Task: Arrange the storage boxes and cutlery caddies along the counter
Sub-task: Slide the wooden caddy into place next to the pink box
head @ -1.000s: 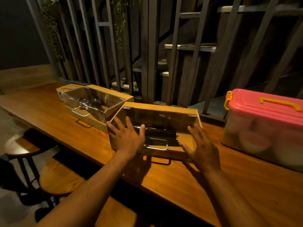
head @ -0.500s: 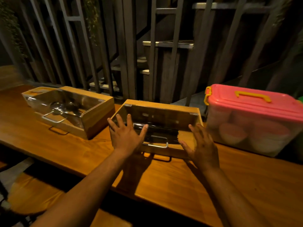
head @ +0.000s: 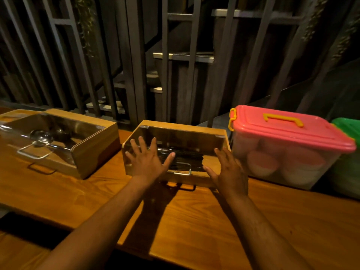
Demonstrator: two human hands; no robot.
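Note:
A wooden cutlery caddy (head: 181,131) with a clear sloped lid and a metal handle sits mid-counter, dark chopsticks inside. My left hand (head: 147,159) lies flat with spread fingers on the left of its lid. My right hand (head: 228,171) rests open against the caddy's right front corner. Neither hand grips anything. A second wooden caddy (head: 93,149) holding metal ladles stands to the left, apart from the first. A clear storage box with a pink lid (head: 288,131) and yellow handle stands right of the middle caddy, almost touching it.
A green-lidded box (head: 348,127) sits behind the pink one at the right edge. The wooden counter (head: 194,221) runs left to right, with dark metal railings just behind it. A wooden bench seat (head: 17,250) lies below at the lower left.
The middle caddy has slid right, away from the left caddy and up close to the pink-lidded box. Both hands stayed on it. The view has turned right, revealing the green box.

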